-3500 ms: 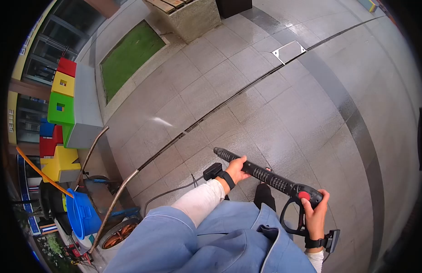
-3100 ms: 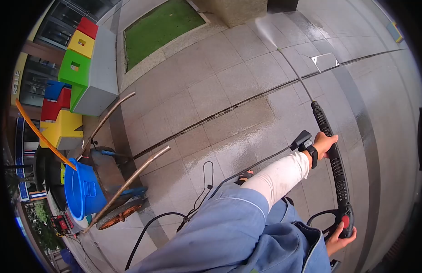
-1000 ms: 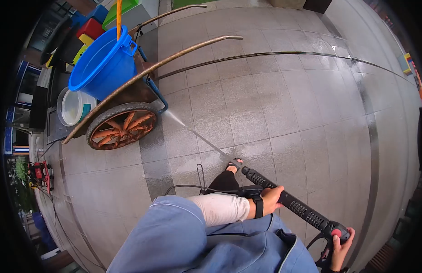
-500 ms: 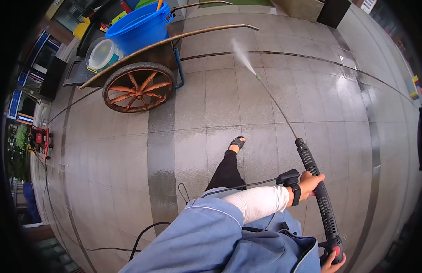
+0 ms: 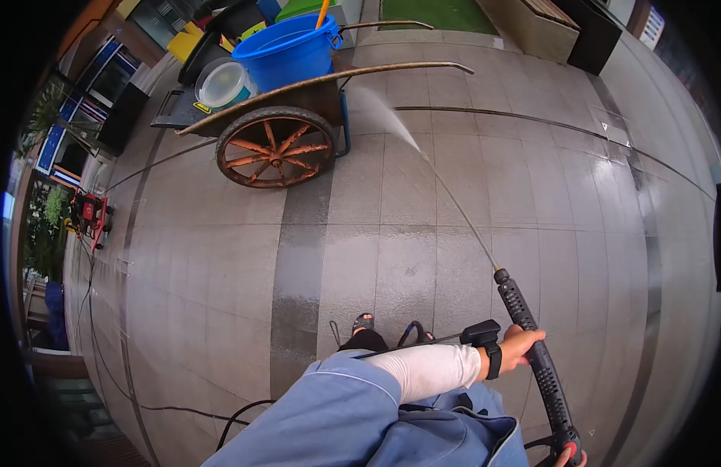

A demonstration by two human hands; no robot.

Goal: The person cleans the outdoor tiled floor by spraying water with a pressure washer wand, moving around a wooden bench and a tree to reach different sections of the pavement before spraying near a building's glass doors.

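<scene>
A pressure washer gun (image 5: 550, 383) with a long thin metal lance (image 5: 461, 210) slants from the lower right up to the left. White water spray (image 5: 397, 127) fans out of its nozzle over the tiles near the cart's handle. My left hand (image 5: 522, 347), with a black strap device on the wrist, is wrapped round the gun's perforated black barrel. Mostly cut off at the bottom edge, my right hand (image 5: 572, 458) grips the rear end beside a red round part. The trigger itself is hard to make out.
A wooden cart (image 5: 298, 95) with a rusty spoked wheel (image 5: 275, 152) carries a blue tub (image 5: 286, 53) and a clear bucket (image 5: 225, 83). A red wheeled machine (image 5: 90, 215) stands far left. A black hose (image 5: 181, 409) trails over the wet tiled floor (image 5: 228, 265).
The spray and nozzle have swung left, closer to the cart. My forward foot has left its spot, and both feet now show near my body. Both hands keep their hold.
</scene>
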